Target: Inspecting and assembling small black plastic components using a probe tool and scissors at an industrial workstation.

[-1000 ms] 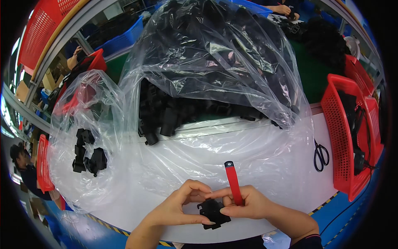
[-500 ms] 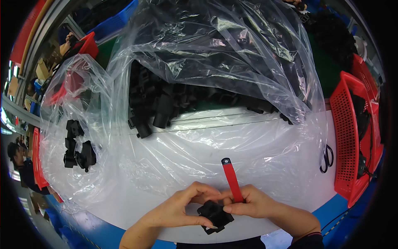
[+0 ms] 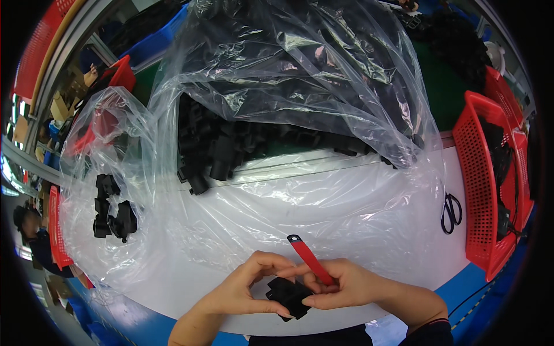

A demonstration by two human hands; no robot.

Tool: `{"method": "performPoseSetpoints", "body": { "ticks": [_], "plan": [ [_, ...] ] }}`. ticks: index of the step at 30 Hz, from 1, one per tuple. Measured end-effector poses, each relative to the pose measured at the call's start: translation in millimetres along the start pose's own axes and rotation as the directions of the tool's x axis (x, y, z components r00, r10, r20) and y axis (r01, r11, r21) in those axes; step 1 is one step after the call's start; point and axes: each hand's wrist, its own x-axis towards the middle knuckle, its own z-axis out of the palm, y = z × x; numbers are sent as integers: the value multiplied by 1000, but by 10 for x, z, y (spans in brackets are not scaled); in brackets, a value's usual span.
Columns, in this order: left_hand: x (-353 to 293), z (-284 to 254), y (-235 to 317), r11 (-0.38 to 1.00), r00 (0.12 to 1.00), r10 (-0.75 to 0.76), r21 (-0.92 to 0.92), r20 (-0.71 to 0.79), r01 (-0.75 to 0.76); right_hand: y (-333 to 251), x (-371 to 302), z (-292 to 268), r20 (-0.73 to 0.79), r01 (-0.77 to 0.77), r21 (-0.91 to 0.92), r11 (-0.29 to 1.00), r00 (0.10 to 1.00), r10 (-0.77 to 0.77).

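Where right hand [image 3: 350, 282] holds red strip [image 3: 311, 262], lower end hidden, black piece [image 3: 288, 294] overlapped

Black scissors [image 3: 452, 214] lie near a perforated red basket [image 3: 479, 190], a blue crate [image 3: 165, 36] farther off.

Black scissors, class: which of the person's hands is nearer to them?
Right. The right hand is left of and below the black scissors in view; the left hand is farther left.
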Motion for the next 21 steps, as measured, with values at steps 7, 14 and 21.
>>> {"method": "performPoseSetpoints", "body": {
  "ticks": [7, 14, 21],
  "plan": [
    [67, 3, -43, 977, 990, 112, -171, -90, -126, 77, 24, -27, -238, -6, 315, 949, 968, 85],
    [105, 66, 76, 931, 977, 189, 336, -97, -146, 63, 51, -15, -253, -24, 618, 786, 940, 228],
    [65, 71, 90, 963, 957, 181, 238, -228, -125, 96, 43, 30, -285, 194, 117, 974, 946, -154]
  ]
}}
